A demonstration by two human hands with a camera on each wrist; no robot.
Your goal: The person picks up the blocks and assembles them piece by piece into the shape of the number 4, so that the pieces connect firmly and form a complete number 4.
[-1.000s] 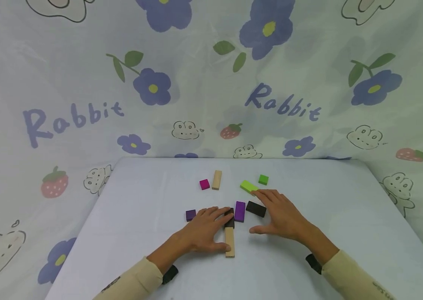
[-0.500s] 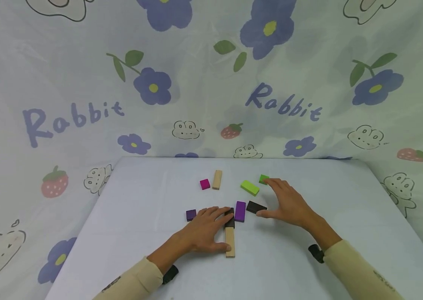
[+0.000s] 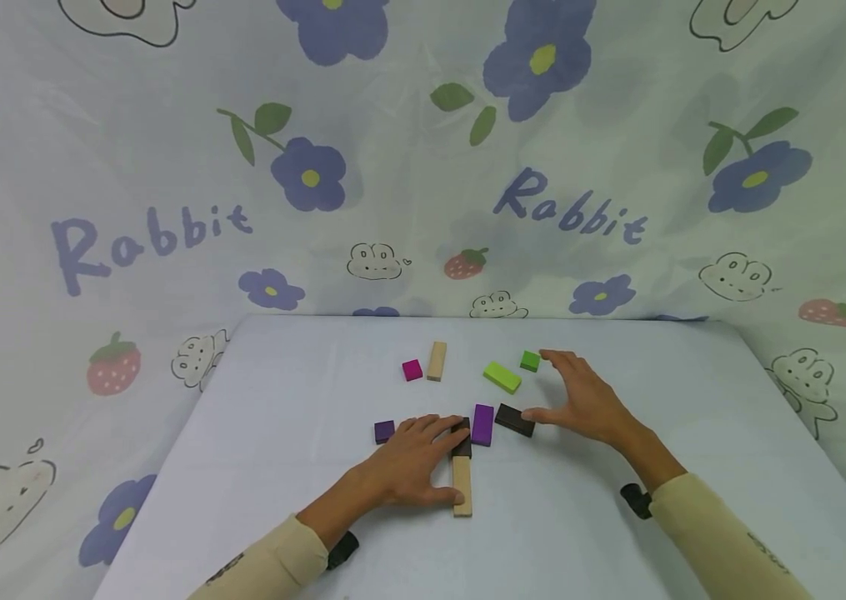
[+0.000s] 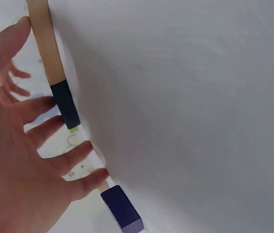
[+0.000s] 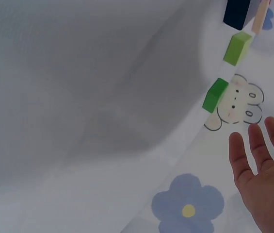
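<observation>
My left hand [image 3: 409,462] lies over two blocks set end to end, a dark block [image 3: 463,448] and a plain wooden block [image 3: 463,475]. In the left wrist view its thumb touches the wooden block [image 4: 48,46], while two fingertips touch the dark block [image 4: 66,104]. Spread and holding nothing, my right hand [image 3: 589,406] hovers at the right of the group. Its fingertips are near a green cube [image 3: 530,361], and its thumb overlaps the end of a black block [image 3: 514,420] in the head view. A purple block [image 3: 483,425] stands between the black and dark blocks.
A lime block [image 3: 502,377] lies behind the black one. Farther back are a pink cube [image 3: 412,370] and another wooden block [image 3: 436,362]. Left of the left hand sits a dark purple block [image 3: 383,432]. A printed curtain [image 3: 407,183] hangs behind the white table [image 3: 302,375].
My right hand has moved back and to the right, from beside the lime block to beside the green cube. The left hand and the blocks keep their places.
</observation>
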